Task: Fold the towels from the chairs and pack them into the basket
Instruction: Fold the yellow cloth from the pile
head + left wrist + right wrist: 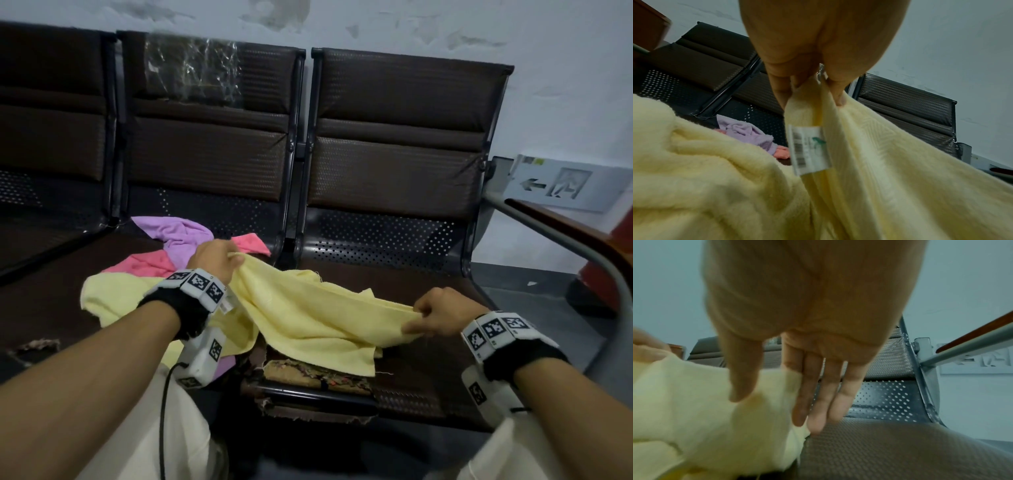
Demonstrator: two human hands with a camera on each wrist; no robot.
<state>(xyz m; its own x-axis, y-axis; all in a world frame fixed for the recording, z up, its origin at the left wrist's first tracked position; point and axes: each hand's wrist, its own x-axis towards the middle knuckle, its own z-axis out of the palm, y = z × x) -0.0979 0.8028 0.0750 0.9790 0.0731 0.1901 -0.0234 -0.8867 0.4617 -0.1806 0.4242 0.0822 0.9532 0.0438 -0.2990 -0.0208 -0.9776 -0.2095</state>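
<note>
Two hands hold the yellow towel [301, 318] at frame centre, draped across the chair seats [428, 359]. Left hand [214, 258] pinches a corner by the label [809, 150]; right hand [435, 317] pinches the opposite edge. Judged light, limp, non-slippery: grip at corners.

A public waiting area: linked perforated-metal bench seats [387, 178], an exit-arrow sign [556, 183] on the wall.

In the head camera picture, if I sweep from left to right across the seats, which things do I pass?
Pink towel → purple towel → left hand → yellow towel stretched between both hands → right hand → metal armrest rail.
</note>
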